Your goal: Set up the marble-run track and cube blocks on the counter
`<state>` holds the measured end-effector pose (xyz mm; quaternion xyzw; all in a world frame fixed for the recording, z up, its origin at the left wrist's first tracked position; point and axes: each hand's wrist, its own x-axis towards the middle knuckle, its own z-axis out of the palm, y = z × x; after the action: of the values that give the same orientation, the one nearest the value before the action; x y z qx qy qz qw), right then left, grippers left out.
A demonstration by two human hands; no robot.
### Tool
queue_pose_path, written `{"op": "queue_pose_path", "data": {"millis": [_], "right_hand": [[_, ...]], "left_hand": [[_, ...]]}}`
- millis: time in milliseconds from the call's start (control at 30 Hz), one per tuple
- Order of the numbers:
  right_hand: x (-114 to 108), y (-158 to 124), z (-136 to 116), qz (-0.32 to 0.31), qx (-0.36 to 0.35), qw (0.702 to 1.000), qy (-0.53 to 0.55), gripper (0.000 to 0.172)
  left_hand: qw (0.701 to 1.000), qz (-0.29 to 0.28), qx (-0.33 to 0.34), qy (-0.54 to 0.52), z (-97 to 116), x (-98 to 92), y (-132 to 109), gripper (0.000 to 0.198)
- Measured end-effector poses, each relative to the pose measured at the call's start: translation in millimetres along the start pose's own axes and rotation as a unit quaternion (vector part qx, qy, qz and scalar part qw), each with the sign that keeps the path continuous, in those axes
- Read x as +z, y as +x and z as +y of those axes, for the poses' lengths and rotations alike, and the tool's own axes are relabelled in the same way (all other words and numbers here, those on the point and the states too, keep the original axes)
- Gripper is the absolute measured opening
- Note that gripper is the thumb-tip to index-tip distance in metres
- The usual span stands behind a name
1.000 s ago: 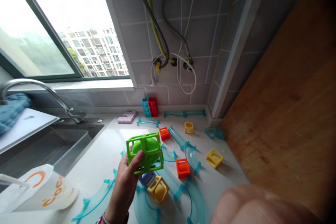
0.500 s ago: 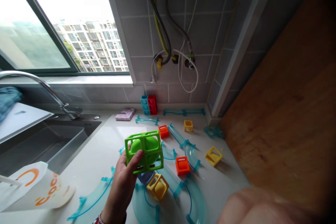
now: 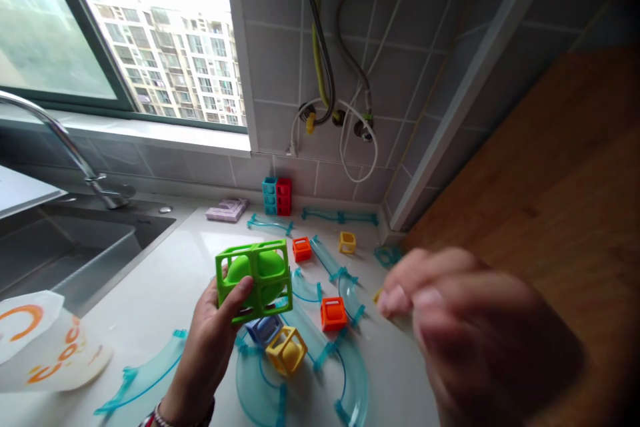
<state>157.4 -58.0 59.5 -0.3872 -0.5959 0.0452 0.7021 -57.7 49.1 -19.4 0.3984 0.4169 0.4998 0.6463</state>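
Note:
My left hand (image 3: 210,327) is wrapped round a green block of open-framed cubes (image 3: 255,279), its thumb across the front, raised above the counter. My right hand (image 3: 450,313) hangs at the right, blurred, its fingers curled with thumb and fingertips close together; whether anything is between them is too blurred to tell. Below the green block lie a blue cube (image 3: 264,329) and a yellow cube (image 3: 287,351), touching. An orange-red cube (image 3: 333,314) sits right of them, near clear teal track pieces (image 3: 353,373).
A white cup (image 3: 55,347) stands at the lower left beside the sink (image 3: 70,247). Farther back are a small red cube (image 3: 301,249), a yellow cube (image 3: 347,242), a turquoise and red stack (image 3: 277,197) and a purple box (image 3: 227,210). A wooden panel (image 3: 560,227) borders the right.
My right hand has risen from the lower right edge into view and now covers most of a yellow cube. My left hand still holds the green block. The camera view has shifted.

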Motion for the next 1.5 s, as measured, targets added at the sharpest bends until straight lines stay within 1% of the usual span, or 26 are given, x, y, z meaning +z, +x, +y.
{"op": "queue_pose_path", "data": {"millis": [33, 67, 100, 133, 167, 200, 267, 300, 367, 400, 433, 500, 600, 700, 767, 900, 1000, 1100, 1233, 1367, 1500], "right_hand": [[7.0, 14.9, 18.6, 0.013, 0.003, 1.0, 0.002, 0.009], [12.3, 29.1, 41.3, 0.002, 0.049, 0.999, -0.022, 0.017], [16.2, 42.2, 67.1, -0.037, 0.119, 0.988, -0.089, 0.025], [19.2, 54.0, 94.6, -0.11, 0.18, 0.959, -0.189, 0.034], [21.7, 64.3, 122.7, -0.205, 0.23, 0.903, -0.301, 0.04], [23.8, 72.9, 150.1, -0.25, 0.251, 0.869, -0.346, 0.038], [26.9, 85.3, 199.2, -0.313, 0.274, 0.813, -0.407, 0.027], [27.7, 89.3, 219.9, -0.341, 0.284, 0.782, -0.437, 0.023], [27.1, 93.9, 253.4, -0.385, 0.294, 0.725, -0.49, 0.029], [25.8, 95.1, 266.9, -0.407, 0.291, 0.701, -0.508, 0.032], [24.1, 95.5, 278.8, -0.429, 0.283, 0.682, -0.52, 0.033], [20.3, 94.7, 299.1, -0.476, 0.257, 0.652, -0.531, 0.033], [15.5, 89.2, 324.1, -0.53, 0.215, 0.623, -0.534, 0.033], [11.7, 80.6, 343.5, -0.552, 0.188, 0.607, -0.541, 0.033], [8.9, 74.9, 352.6, -0.552, 0.176, 0.605, -0.547, 0.034], [2.4, 66.1, 362.8, -0.534, 0.165, 0.615, -0.555, 0.035], [-1.1, 61.7, 365.7, -0.522, 0.167, 0.626, -0.555, 0.034], [-2.5, 58.4, 365.9, -0.514, 0.173, 0.634, -0.552, 0.034], [-3.3, 55.8, 361.3, -0.511, 0.182, 0.638, -0.547, 0.035], [-5.0, 58.7, 350.6, -0.513, 0.18, 0.643, -0.539, 0.035], [-5.4, 69.6, 334.6, -0.515, 0.165, 0.649, -0.535, 0.035]], "left_hand": [[1.0, -0.003, -0.002, -0.006, 2.0, -1.8, 0.5, 0.072], [1.0, -0.007, -0.004, -0.012, 4.0, -3.7, 1.0, 0.071], [1.0, -0.012, -0.007, -0.019, 6.2, -5.7, 1.6, 0.071], [1.0, -0.017, -0.008, -0.025, 8.3, -7.9, 2.2, 0.072], [0.999, -0.019, -0.008, -0.031, 10.4, -10.3, 2.8, 0.073], [0.999, -0.02, -0.007, -0.036, 12.3, -12.9, 3.5, 0.074], [0.999, -0.016, -0.006, -0.044, 15.3, -18.7, 4.9, 0.076], [0.999, -0.013, -0.008, -0.045, 16.3, -21.7, 5.6, 0.077], [0.999, -0.007, -0.012, -0.047, 17.3, -27.4, 6.9, 0.075], [0.999, -0.005, -0.015, -0.048, 17.5, -29.8, 7.5, 0.074], [0.999, -0.004, -0.016, -0.048, 17.6, -31.9, 8.2, 0.073], [0.999, -0.001, -0.017, -0.05, 17.6, -34.7, 9.3, 0.073], [0.998, -0.003, -0.019, -0.054, 16.7, -36.6, 11.4, 0.075], [0.998, -0.017, -0.023, -0.056, 13.3, -38.1, 14.4, 0.077], [0.998, -0.025, -0.025, -0.055, 9.9, -39.5, 16.5, 0.077], [0.998, -0.024, -0.027, -0.046, 6.6, -40.6, 17.3, 0.075], [0.999, -0.011, -0.019, -0.037, 10.2, -37.7, 14.4, 0.071], [0.999, 0.001, -0.006, -0.037, 15.9, -33.5, 11.0, 0.068], [0.999, 0.005, -0.006, -0.04, 19.3, -31.4, 9.4, 0.063], [0.999, 0.013, -0.002, -0.045, 18.3, -34.0, 9.5, 0.062], [0.998, 0.013, 0.001, -0.053, 19.1, -40.2, 10.1, 0.065]]}}
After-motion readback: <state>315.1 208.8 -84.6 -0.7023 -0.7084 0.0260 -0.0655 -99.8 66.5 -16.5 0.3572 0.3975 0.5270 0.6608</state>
